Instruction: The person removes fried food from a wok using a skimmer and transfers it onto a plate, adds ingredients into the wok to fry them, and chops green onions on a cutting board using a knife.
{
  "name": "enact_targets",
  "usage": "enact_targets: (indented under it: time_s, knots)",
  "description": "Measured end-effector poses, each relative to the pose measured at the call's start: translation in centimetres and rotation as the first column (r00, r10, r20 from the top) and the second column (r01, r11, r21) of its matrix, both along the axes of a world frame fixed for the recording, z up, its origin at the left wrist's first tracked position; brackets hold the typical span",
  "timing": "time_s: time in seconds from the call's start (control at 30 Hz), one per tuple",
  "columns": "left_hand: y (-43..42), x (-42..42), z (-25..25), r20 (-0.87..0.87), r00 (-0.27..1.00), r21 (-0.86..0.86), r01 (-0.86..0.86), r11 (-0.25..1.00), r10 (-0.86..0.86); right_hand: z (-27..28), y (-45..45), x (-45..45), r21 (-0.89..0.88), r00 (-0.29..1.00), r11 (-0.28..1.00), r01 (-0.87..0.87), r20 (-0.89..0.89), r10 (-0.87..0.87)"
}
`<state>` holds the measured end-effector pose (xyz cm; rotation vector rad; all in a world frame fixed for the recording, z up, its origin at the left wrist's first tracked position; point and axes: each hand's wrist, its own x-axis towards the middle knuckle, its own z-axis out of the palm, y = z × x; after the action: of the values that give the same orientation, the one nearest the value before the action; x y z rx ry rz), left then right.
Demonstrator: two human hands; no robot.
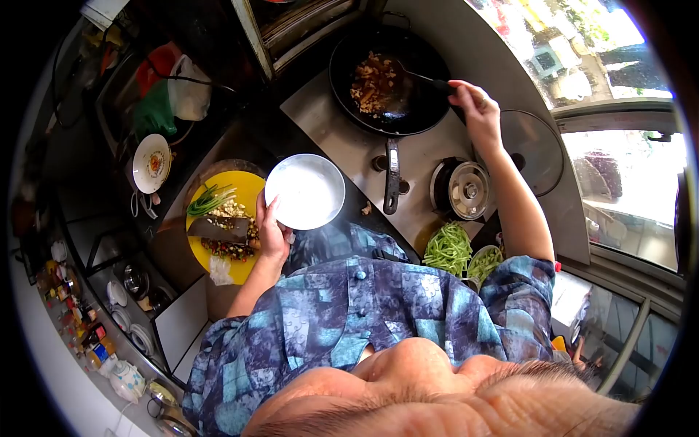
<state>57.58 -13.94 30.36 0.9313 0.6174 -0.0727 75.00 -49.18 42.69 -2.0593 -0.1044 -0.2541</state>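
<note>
My left hand (271,231) grips the edge of a white bowl (306,191), whose pale inside faces up. Beyond it, my right hand (477,111) is closed round the black handle of a spatula (429,81). The spatula's head rests among browned, chopped food (375,84) in a black frying pan (419,116) on the stove. To the left of the bowl lies a round yellow cutting board (204,255). On it are green onion stalks (210,201), chopped bits and a broad blade that looks like a cleaver (218,230).
A lidded pot (466,191) stands on the stove (349,156), near a glass lid (535,149) against the wall. Shredded green vegetable (448,247) is heaped close to my body. A small patterned plate (152,164) and plastic bags (189,89) sit at left.
</note>
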Motion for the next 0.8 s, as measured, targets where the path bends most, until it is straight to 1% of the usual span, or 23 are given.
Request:
enact_targets:
  time_s: [0.03,0.07,0.1,0.17,0.23,0.3,0.37,0.4,0.47,0.5,0.6,0.67,0.7,0.73,0.8]
  knots:
    - [-0.1,0.3,-0.1,0.004,1.0,-0.003,-0.004,1.0,0.004,1.3,1.5,-1.0,-0.246,0.99,0.966,-0.081,0.095,0.107]
    - [-0.2,0.4,-0.2,0.008,1.0,-0.005,-0.007,1.0,0.007,2.6,2.7,-1.9,-0.375,0.974,0.918,-0.13,0.127,0.189]
    - [-0.1,0.4,-0.3,0.011,1.0,-0.007,0.009,1.0,-0.009,3.0,3.3,-2.2,-0.45,0.963,0.881,-0.146,0.141,0.231]
    - [0.0,0.3,-0.3,0.017,0.999,-0.009,0.04,0.999,-0.04,2.0,3.5,-1.4,-0.487,0.945,0.866,-0.119,0.212,0.248]
    - [-0.3,0.3,0.1,0.0,1.0,0.005,0.017,1.0,-0.017,-0.5,3.5,0.4,-0.528,0.933,0.848,-0.051,0.278,0.229]
    - [-0.5,0.2,0.5,-0.008,1.0,0.005,0.008,1.0,-0.008,-2.0,3.9,1.8,-0.588,0.927,0.808,-0.025,0.289,0.239]
    - [-0.4,0.1,0.5,-0.007,1.0,-0.006,0.011,1.0,-0.011,-2.8,4.3,2.2,-0.595,0.907,0.792,-0.137,0.246,0.341]
    - [-0.3,0.0,0.3,-0.002,1.0,-0.005,0.024,1.0,-0.024,-2.3,4.8,2.0,-0.623,0.882,0.749,-0.228,0.194,0.43]
    - [0.0,-0.1,-0.5,0.012,0.998,-0.006,0.06,0.998,-0.06,-0.9,5.2,1.0,-0.674,0.845,0.646,-0.357,0.061,0.531]
    - [0.0,-0.1,-0.5,0.01,0.999,-0.006,0.041,0.999,-0.041,0.6,5.7,0.1,-0.691,0.822,0.593,-0.413,-0.002,0.57]
    - [-0.4,-0.1,-0.3,-0.002,1.0,-0.002,-0.007,1.0,0.007,5.6,7.1,-2.7,-0.737,0.78,0.495,-0.46,-0.069,0.622]
    - [-0.4,-0.1,-0.2,-0.016,0.999,0.005,-0.027,1.0,0.028,8.0,8.3,-4.3,-0.707,0.809,0.555,-0.438,-0.041,0.587]
    - [-0.3,-0.2,-0.3,-0.012,1.0,0.004,-0.006,1.0,0.006,8.7,8.8,-4.9,-0.692,0.823,0.583,-0.426,-0.028,0.568]
    - [0.0,-0.3,-0.5,-0.009,1.0,0.002,0.015,1.0,-0.015,9.0,9.1,-5.1,-0.69,0.822,0.599,-0.406,0.011,0.57]
    - [0.0,-0.4,-0.5,-0.003,1.0,-0.002,0.027,1.0,-0.027,8.6,9.6,-5.4,-0.639,0.845,0.649,-0.413,-0.002,0.535]
